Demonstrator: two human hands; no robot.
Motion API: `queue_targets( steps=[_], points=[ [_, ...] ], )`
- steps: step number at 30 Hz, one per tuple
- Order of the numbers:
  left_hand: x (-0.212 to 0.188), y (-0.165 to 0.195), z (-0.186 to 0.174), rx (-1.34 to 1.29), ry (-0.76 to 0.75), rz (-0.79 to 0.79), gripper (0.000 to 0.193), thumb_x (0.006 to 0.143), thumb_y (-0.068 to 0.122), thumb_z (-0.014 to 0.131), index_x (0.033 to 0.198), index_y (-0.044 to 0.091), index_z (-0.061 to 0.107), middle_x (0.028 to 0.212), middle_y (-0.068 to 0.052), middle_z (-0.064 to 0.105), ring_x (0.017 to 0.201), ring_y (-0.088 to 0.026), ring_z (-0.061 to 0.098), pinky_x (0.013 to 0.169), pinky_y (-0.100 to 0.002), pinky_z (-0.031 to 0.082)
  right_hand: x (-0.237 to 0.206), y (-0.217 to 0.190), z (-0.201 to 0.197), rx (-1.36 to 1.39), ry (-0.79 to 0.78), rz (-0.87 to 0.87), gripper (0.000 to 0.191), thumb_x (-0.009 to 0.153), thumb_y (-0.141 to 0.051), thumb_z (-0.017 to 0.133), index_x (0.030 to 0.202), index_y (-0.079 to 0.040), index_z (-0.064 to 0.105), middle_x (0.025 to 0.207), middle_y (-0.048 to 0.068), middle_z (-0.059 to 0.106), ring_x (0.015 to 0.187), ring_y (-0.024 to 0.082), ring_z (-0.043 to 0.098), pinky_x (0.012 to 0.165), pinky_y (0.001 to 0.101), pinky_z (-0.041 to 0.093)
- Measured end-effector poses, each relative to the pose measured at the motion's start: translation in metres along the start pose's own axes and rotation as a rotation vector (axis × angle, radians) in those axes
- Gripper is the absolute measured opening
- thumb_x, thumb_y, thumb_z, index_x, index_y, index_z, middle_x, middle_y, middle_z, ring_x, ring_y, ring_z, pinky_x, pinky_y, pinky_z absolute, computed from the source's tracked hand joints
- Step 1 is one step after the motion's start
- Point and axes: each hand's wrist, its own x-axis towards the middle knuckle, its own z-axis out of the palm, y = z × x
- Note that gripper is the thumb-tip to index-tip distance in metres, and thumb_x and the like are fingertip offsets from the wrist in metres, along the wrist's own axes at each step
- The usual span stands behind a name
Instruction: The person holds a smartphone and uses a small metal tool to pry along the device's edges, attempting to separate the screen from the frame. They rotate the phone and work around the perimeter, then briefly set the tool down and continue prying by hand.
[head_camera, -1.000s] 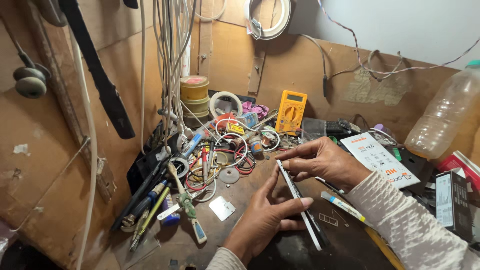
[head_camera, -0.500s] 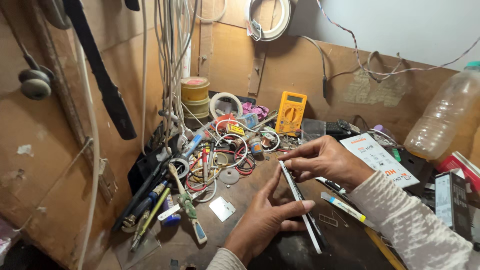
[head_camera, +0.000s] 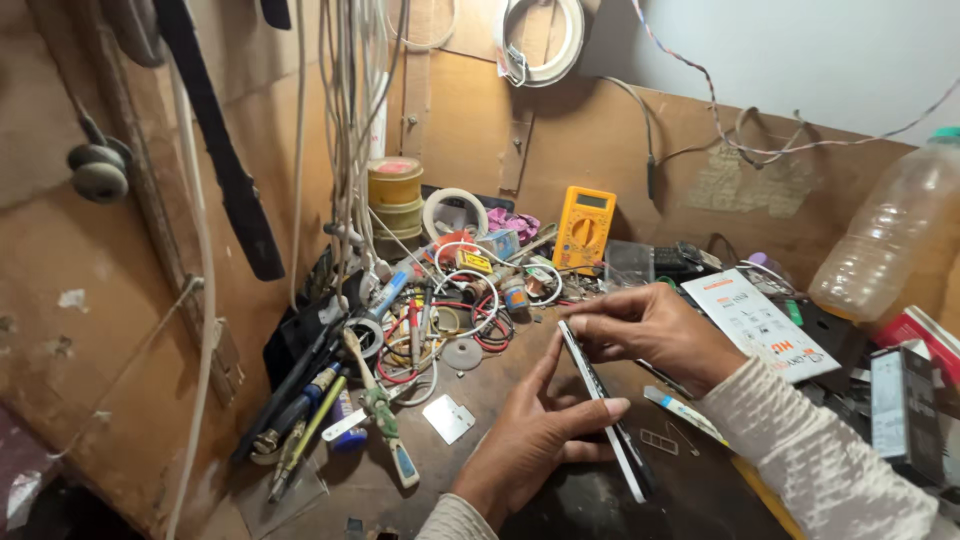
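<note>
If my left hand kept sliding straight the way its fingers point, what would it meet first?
Your left hand points up-left of the phone. It would probably meet the round metal disc first, then the tangled red wires; depth is unclear.

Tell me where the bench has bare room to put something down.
One bare patch lies between the small metal plate, the wire tangle and the left hand. The back corner around the yellow multimeter and the tools at left are crowded.

a yellow multimeter (head_camera: 583, 228) leans against the brown back board. left of it sit stacked rolls of tape (head_camera: 395, 190) and a white tape ring (head_camera: 455, 212). tangled red and white wires (head_camera: 465, 315) lie beside screwdrivers (head_camera: 300, 425). a clear plastic bottle (head_camera: 885, 240) stands far right, near a printed white leaflet (head_camera: 760, 322).
</note>
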Motion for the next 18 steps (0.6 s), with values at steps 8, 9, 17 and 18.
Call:
queue_targets(
  steps=[8, 9, 17, 18],
  points=[
    [0.000, -0.002, -0.001, -0.038, -0.028, 0.079, 0.115, 0.078, 0.006, 0.080, 0.165, 0.022, 0.006, 0.123, -0.014, 0.068, 0.100, -0.022, 0.072, 0.078, -0.044, 0.066, -0.053, 0.024, 0.006, 0.014, 0.203, 0.072, 0.049, 0.089, -0.029, 0.068, 0.126, 0.002, 0.073, 0.110, 0.013, 0.079, 0.095, 0.017, 0.075, 0.083, 0.0322, 0.060],
    [0.000, -0.002, -0.001, -0.043, -0.016, 0.092, 0.115, 0.077, 0.005, 0.079, 0.164, 0.022, 0.005, 0.123, -0.014, 0.068, 0.100, -0.022, 0.071, 0.078, -0.044, 0.066, -0.063, 0.029, 0.008, 0.003, 0.230, 0.099, 0.050, 0.088, -0.030, 0.067, 0.127, 0.000, 0.073, 0.111, 0.011, 0.080, 0.096, 0.016, 0.074, 0.084, 0.0311, 0.059],
    [0.000, 0.001, 0.000, -0.086, 0.069, 0.137, 0.114, 0.079, 0.008, 0.078, 0.163, 0.022, 0.003, 0.114, -0.016, 0.070, 0.093, -0.026, 0.074, 0.080, -0.047, 0.065, -0.107, 0.070, 0.008, -0.106, 0.116, 0.131, 0.059, 0.089, -0.038, 0.068, 0.141, -0.011, 0.065, 0.123, 0.009, 0.075, 0.105, 0.015, 0.073, 0.093, 0.0299, 0.058],
    [0.000, 0.002, 0.000, -0.082, 0.081, 0.141, 0.113, 0.079, 0.008, 0.078, 0.163, 0.021, 0.003, 0.113, -0.016, 0.070, 0.094, -0.026, 0.074, 0.080, -0.047, 0.065, -0.109, 0.073, 0.010, -0.079, 0.149, 0.195, 0.062, 0.088, -0.038, 0.070, 0.145, -0.014, 0.065, 0.122, 0.008, 0.076, 0.101, 0.018, 0.075, 0.091, 0.0317, 0.060]
  ],
)
